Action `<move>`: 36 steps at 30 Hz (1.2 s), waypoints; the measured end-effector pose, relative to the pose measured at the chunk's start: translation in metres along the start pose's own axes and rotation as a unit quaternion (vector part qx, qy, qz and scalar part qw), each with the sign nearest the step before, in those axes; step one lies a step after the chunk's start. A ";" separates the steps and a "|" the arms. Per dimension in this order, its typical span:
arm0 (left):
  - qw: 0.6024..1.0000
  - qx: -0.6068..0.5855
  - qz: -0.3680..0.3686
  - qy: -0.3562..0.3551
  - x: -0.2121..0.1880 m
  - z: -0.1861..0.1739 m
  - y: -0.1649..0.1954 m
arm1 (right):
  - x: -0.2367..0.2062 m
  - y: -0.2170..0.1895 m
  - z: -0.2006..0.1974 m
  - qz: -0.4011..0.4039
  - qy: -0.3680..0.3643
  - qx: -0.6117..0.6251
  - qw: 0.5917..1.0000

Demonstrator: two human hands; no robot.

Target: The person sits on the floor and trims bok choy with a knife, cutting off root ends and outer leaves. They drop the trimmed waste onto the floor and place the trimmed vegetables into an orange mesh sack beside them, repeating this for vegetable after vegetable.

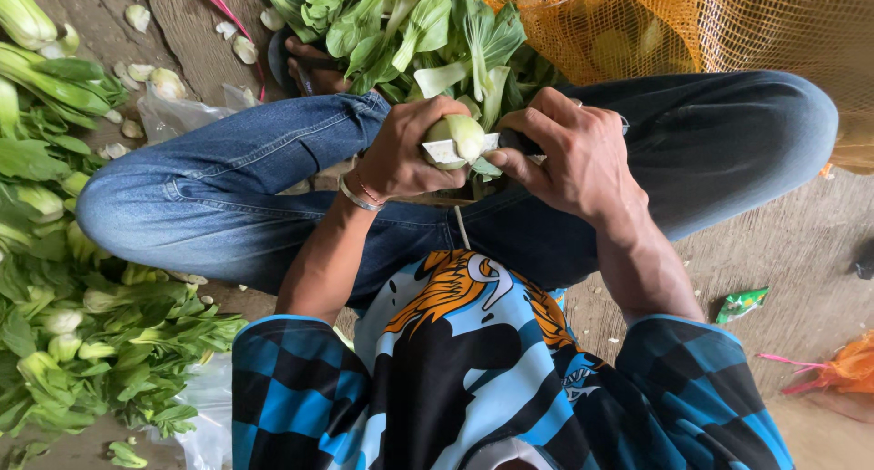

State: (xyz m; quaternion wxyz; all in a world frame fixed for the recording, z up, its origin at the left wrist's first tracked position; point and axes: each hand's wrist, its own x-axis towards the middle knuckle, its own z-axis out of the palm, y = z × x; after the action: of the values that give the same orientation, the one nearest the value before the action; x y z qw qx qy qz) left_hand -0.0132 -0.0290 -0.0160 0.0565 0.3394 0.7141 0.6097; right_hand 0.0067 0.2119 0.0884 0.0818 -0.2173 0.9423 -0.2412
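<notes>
Left hand (pixel 401 156) fingers grip bok choy (pixel 458 137) base; right hand (pixel 569 151) fingers clamp knife (pixel 446 151) against it. Slip risk: blade toward left thumb.

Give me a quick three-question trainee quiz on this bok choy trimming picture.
1. True or false: the left hand grips the base of a bok choy.
2. What does the right hand press against that base? A) knife blade B) scissors C) peeler
3. What is the orange thing beyond the right knee?

Key: 1 true. 2 A. 3 a mesh sack.
</notes>
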 end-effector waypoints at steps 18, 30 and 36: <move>0.977 0.214 -0.023 0.011 -0.011 0.004 -0.026 | -0.012 0.030 0.002 0.103 -0.017 0.240 0.965; 0.730 -0.347 -0.371 0.457 -0.015 -0.009 -0.124 | -0.026 0.036 0.007 0.147 -0.002 0.309 0.940; 0.540 -0.471 0.017 0.698 -0.118 -0.169 -0.111 | -0.027 0.025 -0.002 0.147 -0.002 0.284 0.947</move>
State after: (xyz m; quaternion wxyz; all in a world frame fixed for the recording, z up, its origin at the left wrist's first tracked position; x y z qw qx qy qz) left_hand -0.0525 -0.2378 -0.1141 -0.3179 -0.2569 0.1320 0.9030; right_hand 0.0208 0.2445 0.0789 0.1764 -0.0441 0.8562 -0.4836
